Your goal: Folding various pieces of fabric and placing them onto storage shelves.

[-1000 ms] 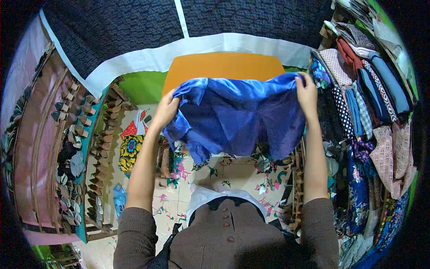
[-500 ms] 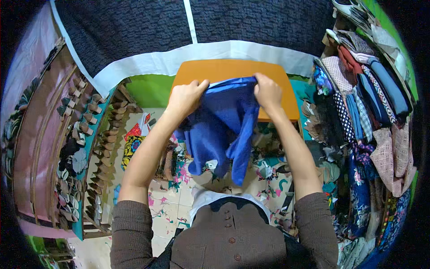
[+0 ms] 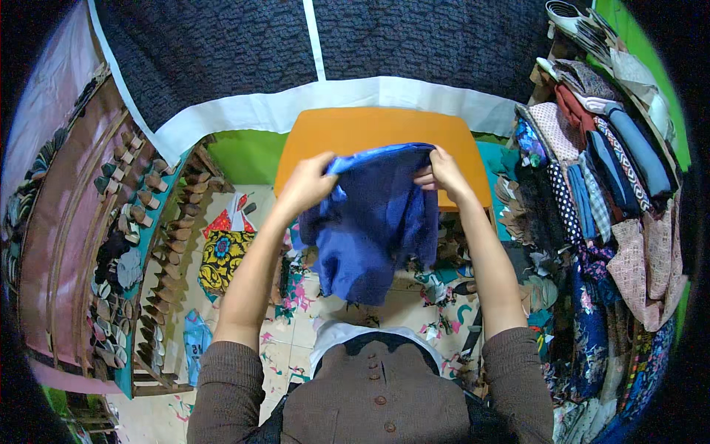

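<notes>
A dark blue cloth [image 3: 370,229] hangs in loose folds between my hands, in front of an orange table [image 3: 377,126]. My left hand [image 3: 310,181] pinches its upper left corner. At the upper right corner my right hand [image 3: 446,174] grips the edge, with some fingers tucked along the cloth. The top edge runs almost straight from one hand to the other, and a lighter blue strip shows there. The cloth's lower end hangs free above the floor. It covers the near edge of the table in part.
Racks of shoe lasts [image 3: 174,244] line the left. Folded and hanging fabrics [image 3: 592,170] crowd shelves on the right. Scraps litter the tiled floor [image 3: 288,348], where a yellow and black floral cloth [image 3: 222,259] lies. A dark curtain [image 3: 222,59] with a white border hangs behind the table.
Both hands have come down slightly toward me, still gripping the blue cloth. Its folds have swung and opened out into a broader hanging sheet.
</notes>
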A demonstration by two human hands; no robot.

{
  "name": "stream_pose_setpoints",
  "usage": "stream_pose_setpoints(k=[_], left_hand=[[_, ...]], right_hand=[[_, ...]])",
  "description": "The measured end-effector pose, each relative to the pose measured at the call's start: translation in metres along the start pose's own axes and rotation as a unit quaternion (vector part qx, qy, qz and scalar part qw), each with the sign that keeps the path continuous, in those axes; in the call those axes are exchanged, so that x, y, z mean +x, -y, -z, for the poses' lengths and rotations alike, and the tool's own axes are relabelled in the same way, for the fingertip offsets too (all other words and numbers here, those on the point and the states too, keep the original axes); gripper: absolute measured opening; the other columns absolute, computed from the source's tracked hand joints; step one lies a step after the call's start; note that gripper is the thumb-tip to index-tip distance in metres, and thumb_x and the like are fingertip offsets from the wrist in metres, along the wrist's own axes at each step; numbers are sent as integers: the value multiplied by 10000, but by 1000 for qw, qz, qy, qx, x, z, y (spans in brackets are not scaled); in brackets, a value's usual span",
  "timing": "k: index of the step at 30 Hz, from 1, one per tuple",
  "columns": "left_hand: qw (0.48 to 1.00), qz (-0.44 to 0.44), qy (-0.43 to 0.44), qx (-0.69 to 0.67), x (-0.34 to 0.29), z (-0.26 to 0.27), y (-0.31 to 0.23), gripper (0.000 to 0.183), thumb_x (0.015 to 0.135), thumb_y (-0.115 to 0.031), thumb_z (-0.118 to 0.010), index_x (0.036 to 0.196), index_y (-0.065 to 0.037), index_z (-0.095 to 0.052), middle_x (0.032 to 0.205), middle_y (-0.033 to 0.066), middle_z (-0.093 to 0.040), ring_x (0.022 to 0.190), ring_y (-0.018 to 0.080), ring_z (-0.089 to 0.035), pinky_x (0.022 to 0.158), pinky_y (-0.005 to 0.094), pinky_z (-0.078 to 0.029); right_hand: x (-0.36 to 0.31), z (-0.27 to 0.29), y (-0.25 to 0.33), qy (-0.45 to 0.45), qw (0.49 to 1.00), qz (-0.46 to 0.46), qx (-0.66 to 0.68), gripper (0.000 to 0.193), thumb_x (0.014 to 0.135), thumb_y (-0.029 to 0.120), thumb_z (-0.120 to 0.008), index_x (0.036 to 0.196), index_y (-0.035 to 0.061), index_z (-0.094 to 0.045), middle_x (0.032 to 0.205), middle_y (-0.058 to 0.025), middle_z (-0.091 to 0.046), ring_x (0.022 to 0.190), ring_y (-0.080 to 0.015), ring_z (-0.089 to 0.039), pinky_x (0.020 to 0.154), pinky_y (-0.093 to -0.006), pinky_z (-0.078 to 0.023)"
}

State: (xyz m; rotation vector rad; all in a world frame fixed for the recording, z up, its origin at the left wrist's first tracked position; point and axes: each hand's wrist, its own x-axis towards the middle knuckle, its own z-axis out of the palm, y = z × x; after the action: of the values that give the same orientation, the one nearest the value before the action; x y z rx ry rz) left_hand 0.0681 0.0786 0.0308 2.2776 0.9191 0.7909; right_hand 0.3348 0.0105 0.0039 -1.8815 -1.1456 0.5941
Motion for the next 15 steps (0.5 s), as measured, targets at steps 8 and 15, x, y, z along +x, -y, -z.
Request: stream_pose_setpoints(k=[8,15], left_hand=[[891,-221,394,-49,-70,-97,-52,538,796,-400,-585,1127,16,-498,1031,196,-582,965,323,-548,859,368,-409],[994,23,-49,96,-41,-93,36,504,696,-277,-684,1081,-35,-466,1033,182,-546,952,352,-538,751,406,-461]], right_hand=[[-1,-1,24,387,752,-41,532,387,903,242,-379,1155,-24,-506,1124,-129,-567,992,-186,-571,889,-330,-448],[-17,39,46,338,889,18,310,430,780,236,-588,1136,0,-537,1078,-102,-582,955,-159,-569,880,-292,-435]])
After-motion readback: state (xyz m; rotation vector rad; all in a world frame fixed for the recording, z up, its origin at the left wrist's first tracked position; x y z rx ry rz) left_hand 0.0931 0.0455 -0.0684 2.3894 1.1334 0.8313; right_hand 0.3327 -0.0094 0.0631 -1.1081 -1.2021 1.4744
